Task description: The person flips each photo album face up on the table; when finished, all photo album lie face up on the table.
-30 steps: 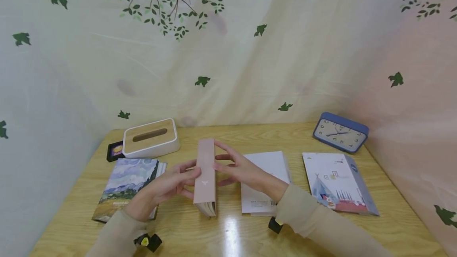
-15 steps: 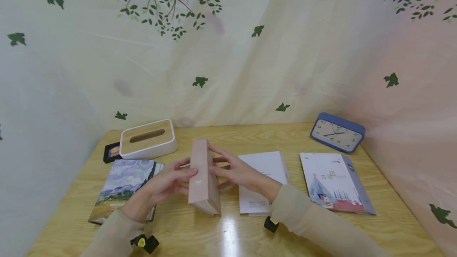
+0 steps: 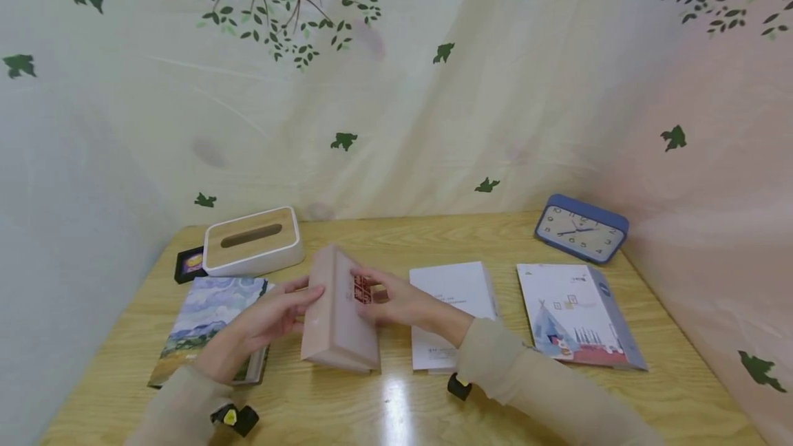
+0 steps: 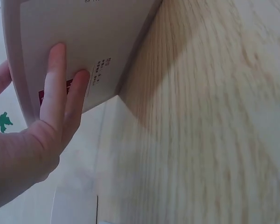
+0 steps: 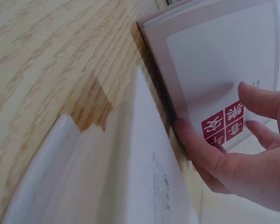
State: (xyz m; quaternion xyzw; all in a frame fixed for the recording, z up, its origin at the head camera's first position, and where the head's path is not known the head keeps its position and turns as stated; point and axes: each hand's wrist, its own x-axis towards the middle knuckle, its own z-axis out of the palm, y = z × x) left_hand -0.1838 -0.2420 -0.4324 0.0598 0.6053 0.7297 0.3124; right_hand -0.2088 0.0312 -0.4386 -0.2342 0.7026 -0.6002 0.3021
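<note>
A thick pink book (image 3: 353, 337) stands on edge at the middle of the table, leaning left with its spine upward. My left hand (image 3: 272, 319) pinches it, thumb on the spine and fingers flat against the back cover (image 4: 107, 37). On the front cover (image 5: 214, 60), beside a red square of white characters (image 5: 224, 122), my right hand (image 3: 399, 300) lays its spread fingers and thumb. A book with a painted landscape cover (image 3: 207, 319) lies partly behind the left forearm. To the right, a white book (image 3: 452, 281) lies partly under the right wrist.
Farther right lies a book with a tent picture (image 3: 570, 322), below a blue clock (image 3: 581, 229). A white tissue box with a wooden top (image 3: 254, 239) and a small black framed item (image 3: 189, 265) stand at the back left. A printed curtain (image 3: 396, 122) closes off the back.
The pink book has turned from upright to leaning left, so its front cover with the red square now shows. Both hands have shifted slightly left with it.
</note>
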